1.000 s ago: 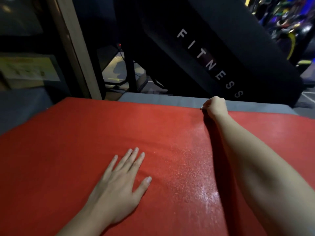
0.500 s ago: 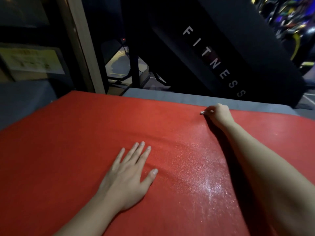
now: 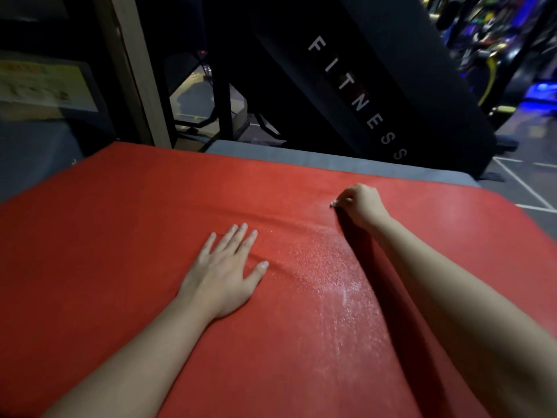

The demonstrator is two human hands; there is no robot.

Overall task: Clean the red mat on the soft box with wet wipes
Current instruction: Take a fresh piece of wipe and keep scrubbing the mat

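Observation:
The red mat (image 3: 126, 236) covers most of the lower view and lies on a grey soft box (image 3: 301, 156) whose top shows along the far edge. My left hand (image 3: 224, 271) presses flat on the mat near its middle, fingers straight and spread. My right hand (image 3: 360, 205) is curled near the mat's far edge and grips a small wet wipe (image 3: 334, 203), of which only a white bit shows at the fingertips. A wet, glistening streak (image 3: 331, 276) runs down the mat between my two arms. Small wrinkles bunch in the mat beside my left thumb.
A black slanted panel (image 3: 361, 95) lettered FITNESS rises behind the box. A wooden post (image 3: 132, 79) stands at the back left beside a framed sign (image 3: 39, 82). Gym machines (image 3: 494, 40) and a floor with white lines (image 3: 524, 188) lie at the far right.
My right hand has drawn the wipe back from the mat's far edge toward me. My left hand stays flat on the mat. The wet streak reaches farther up the mat.

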